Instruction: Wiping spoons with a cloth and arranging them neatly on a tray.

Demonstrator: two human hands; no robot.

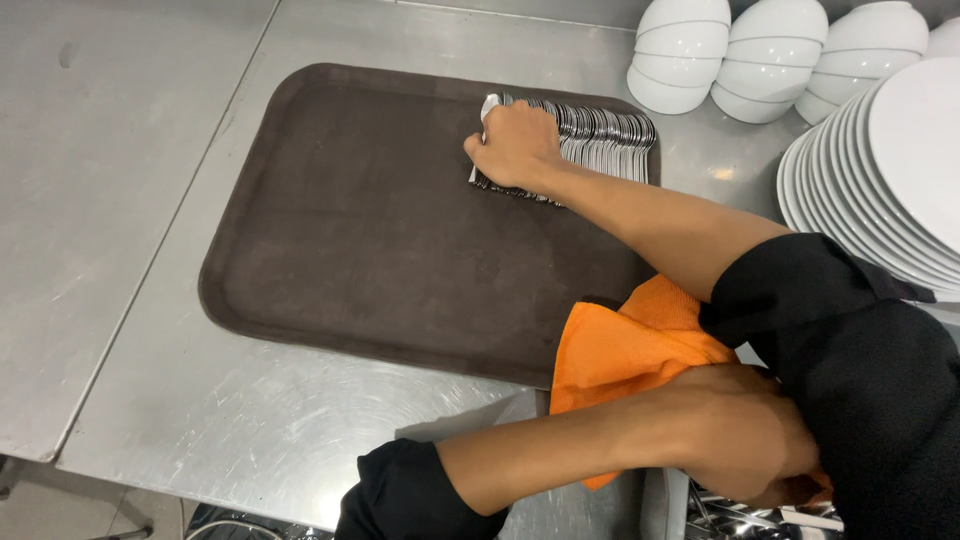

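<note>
A dark brown tray [330, 250] lies on the steel counter. At its far right edge sits a tight row of metal spoons [610, 135]. My right hand [515, 145] reaches across to the left end of that row, its fingers curled down around the spoons there. A bit of white shows just beyond its knuckles. My left hand [740, 430] is low at the right, closed on an orange cloth [625, 350] that drapes over the tray's near right corner. Both arms wear black sleeves.
Stacks of white bowls [770, 60] stand at the back right, beside a fanned stack of white plates [900, 170] at the right edge. Shiny cutlery in a container [740, 520] shows under my left hand. The steel counter [250, 420] ends at the bottom left.
</note>
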